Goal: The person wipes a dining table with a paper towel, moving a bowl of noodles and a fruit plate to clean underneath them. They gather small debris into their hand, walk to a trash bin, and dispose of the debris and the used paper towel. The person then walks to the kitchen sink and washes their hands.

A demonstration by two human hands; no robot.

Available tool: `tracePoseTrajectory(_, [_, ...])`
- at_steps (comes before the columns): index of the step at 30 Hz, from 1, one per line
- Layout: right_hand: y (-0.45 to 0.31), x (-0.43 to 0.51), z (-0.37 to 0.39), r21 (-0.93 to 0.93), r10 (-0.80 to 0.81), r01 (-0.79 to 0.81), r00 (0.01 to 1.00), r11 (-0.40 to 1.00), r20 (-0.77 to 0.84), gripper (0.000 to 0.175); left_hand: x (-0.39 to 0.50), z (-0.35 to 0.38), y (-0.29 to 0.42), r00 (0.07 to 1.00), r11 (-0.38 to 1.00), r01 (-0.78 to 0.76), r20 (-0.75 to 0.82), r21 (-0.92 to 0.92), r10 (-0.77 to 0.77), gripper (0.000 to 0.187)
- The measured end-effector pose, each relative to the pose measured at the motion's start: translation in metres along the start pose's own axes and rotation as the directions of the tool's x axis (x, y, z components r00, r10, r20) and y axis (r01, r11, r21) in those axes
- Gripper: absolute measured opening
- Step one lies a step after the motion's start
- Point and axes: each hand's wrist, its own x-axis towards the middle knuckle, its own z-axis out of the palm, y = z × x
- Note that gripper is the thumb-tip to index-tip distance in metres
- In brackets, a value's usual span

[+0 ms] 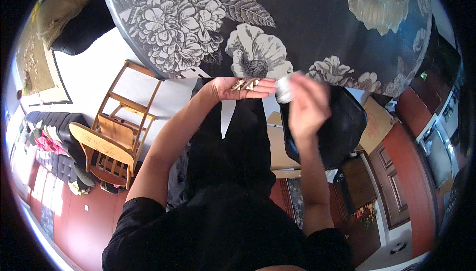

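My left hand (pixel 256 89) is palm up at the near edge of a table (pixel 297 3) with a black-and-white floral cover. Its fingers lie nearly straight, and small pale scraps (pixel 243 84), perhaps shells, rest on the palm. Motion blur softens my right hand (pixel 310 105), just to the right. Between its fingers is a crumpled white piece (pixel 285 89) that looks like tissue or cloth, close by the left fingertips. Whether the white piece touches those fingertips is hard to tell.
A fluted, petal-shaped dish (pixel 377 1) sits on the table's far right. Below my right hand is a black bin or seat (pixel 344 129), beside cardboard (pixel 377 122). Leftward stand a wooden chair (pixel 102 152) and a dark tufted sofa (pixel 55 165) bearing clothes.
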Motion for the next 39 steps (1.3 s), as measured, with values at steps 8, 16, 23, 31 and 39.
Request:
tracePoseTrajectory(8, [0.052, -0.006, 0.015, -0.221, 0.101, -0.135, 0.983, 0.966, -0.155, 0.037, -0.009, 0.023, 0.002, 0.962, 0.998, -0.06, -0.267, -0.024, 0.052, 0.064])
tracePoseTrajectory(16, [-0.038, 0.02, 0.103, 0.021, -0.071, 0.072, 0.997, 0.997, -0.005, 0.036, -0.076, 0.003, 0.009, 0.967, 0.979, -0.177, -0.202, -0.106, 0.153, 0.068])
tracePoseTrajectory(23, [-0.078, 0.02, 0.137, 0.157, -0.248, 0.223, 0.955, 0.962, 0.161, 0.044, -0.119, 0.019, 0.017, 0.919, 0.93, -0.364, -0.179, -0.046, 0.351, 0.054])
tracePoseTrajectory(31, [-0.098, 0.013, 0.109, 0.434, -0.232, 0.127, 0.952, 0.892, 0.199, 0.029, -0.14, -0.001, 0.014, 0.945, 0.953, -0.297, -0.126, 0.065, 0.303, 0.05])
tracePoseTrajectory(39, [-0.024, 0.164, 0.092, -0.199, -0.207, 0.183, 0.972, 0.963, -0.109, 0.033, -0.115, 0.016, 0.013, 0.971, 0.973, -0.222, -0.101, -0.058, 0.215, 0.059])
